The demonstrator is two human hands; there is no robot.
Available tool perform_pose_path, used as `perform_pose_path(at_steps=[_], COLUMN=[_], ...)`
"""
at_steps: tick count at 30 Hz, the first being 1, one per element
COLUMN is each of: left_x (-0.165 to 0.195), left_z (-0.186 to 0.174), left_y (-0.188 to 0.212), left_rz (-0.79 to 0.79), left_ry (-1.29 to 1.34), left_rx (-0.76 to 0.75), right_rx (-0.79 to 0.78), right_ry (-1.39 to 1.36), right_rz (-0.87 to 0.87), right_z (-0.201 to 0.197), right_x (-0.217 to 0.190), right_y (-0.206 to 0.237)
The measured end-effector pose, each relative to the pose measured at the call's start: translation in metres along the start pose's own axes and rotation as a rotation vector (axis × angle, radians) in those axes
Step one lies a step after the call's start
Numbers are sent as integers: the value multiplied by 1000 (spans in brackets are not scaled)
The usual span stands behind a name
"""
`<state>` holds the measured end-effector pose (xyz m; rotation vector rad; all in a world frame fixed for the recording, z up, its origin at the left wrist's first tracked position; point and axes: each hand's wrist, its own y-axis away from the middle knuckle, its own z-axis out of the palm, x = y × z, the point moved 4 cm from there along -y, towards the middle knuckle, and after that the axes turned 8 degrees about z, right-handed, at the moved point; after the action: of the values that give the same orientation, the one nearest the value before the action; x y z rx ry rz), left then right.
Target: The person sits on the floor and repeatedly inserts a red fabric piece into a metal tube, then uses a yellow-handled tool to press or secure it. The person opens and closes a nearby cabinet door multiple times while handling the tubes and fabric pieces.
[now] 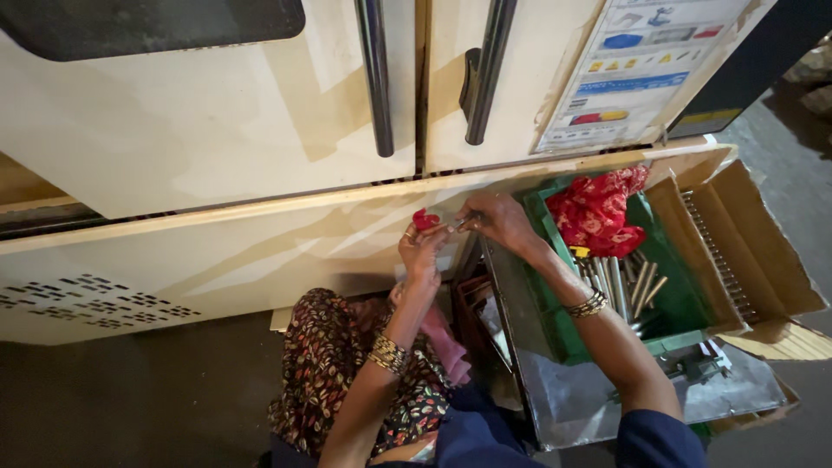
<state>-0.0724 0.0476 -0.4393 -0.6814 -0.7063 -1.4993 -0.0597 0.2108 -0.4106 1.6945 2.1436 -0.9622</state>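
My left hand (420, 249) is raised in front of a cream machine panel (217, 251) and pinches a small red cloth scrap (425, 219) at its fingertips. My right hand (496, 219) is just to the right, its fingers closed on a thin metal rod (459, 224) whose tip meets the red scrap. Both wrists wear gold bangles. Below my right forearm a green crate (685, 303) holds several metal rods (620, 286) and a crumpled red patterned cloth (600, 211).
The crate sits on a metal tray (555, 390) beside an open cardboard box (754, 243) with a row of rods along its wall. Cream machine doors with black handles (374, 78) rise ahead. Dark floor (130, 399) lies to the left; my patterned garment covers my lap.
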Motion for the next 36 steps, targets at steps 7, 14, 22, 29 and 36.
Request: perform_pose_path(at_steps=[7, 14, 22, 29, 36], left_x=[2, 5, 5, 2, 19], left_z=[-1, -6, -6, -14, -23], left_y=[3, 1, 2, 2, -12], left_rz=[20, 118, 60, 64, 101], left_ry=[109, 68, 62, -83, -187], left_rx=[25, 15, 55, 92, -59], right_rx=[67, 59, 20, 102, 86], right_ry=[-23, 53, 26, 102, -548], right_rz=[-24, -33, 53, -28, 218], right_z=[5, 13, 14, 2, -38], right_x=[-4, -4, -3, -7, 36], right_y=[1, -2, -4, -3, -4])
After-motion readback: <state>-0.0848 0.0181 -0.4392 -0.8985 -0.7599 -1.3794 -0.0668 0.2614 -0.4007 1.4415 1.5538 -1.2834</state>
